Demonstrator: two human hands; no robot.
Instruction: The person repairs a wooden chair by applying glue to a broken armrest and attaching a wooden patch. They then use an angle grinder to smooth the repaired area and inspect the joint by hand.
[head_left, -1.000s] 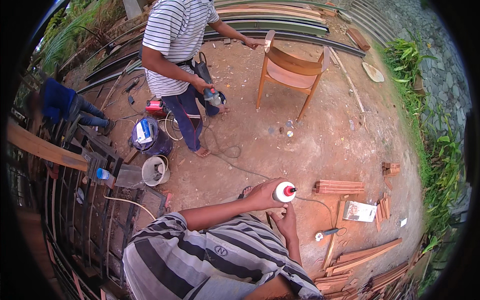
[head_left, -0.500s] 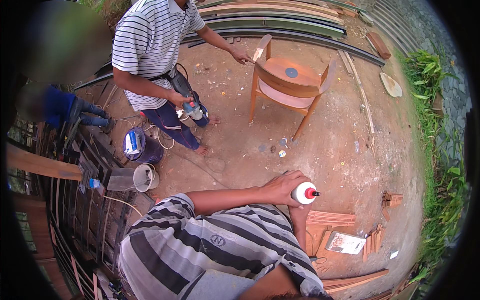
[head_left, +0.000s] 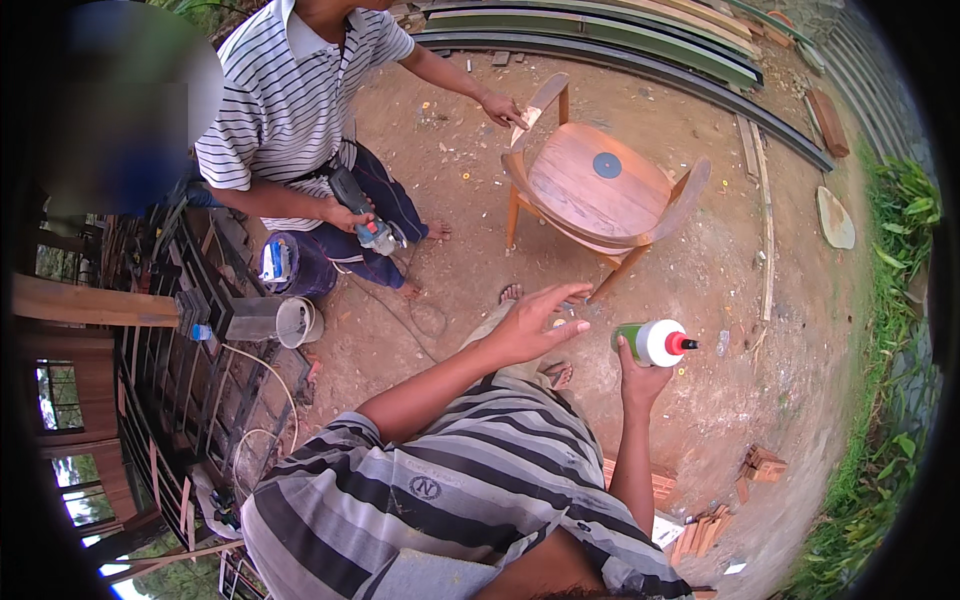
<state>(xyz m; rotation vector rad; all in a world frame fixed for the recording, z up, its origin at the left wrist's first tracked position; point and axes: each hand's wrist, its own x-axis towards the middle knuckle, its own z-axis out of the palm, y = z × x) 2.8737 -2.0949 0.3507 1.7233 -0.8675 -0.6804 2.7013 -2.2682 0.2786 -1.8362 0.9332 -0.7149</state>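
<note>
My right hand (head_left: 643, 380) grips a white squeeze bottle (head_left: 657, 343) with a green label, a red cap and a black nozzle tip. The bottle is tilted, its nozzle pointing to the right. To the left of it my left hand (head_left: 540, 326) is held in the air with fingers stretched out, apart from the bottle and holding nothing. Beyond my hands stands a wooden armchair (head_left: 600, 190) with a dark round disc (head_left: 607, 165) on its seat. A co-worker's hand (head_left: 503, 110) touches the chair's left arm, while their other hand (head_left: 345, 213) holds an angle grinder (head_left: 372, 228).
A dark bucket (head_left: 310, 262) and a white pail (head_left: 299, 322) stand at the left near a black metal frame (head_left: 175, 350). Long beams (head_left: 620, 45) lie at the back. Wood offcuts (head_left: 703, 530) and a small wood stack (head_left: 763, 464) are at lower right. A cord (head_left: 390, 318) crosses the ground.
My left hand has let go of the bottle and moved left, its fingers opening. My right hand has carried the bottle up and to the right. My view has shifted.
</note>
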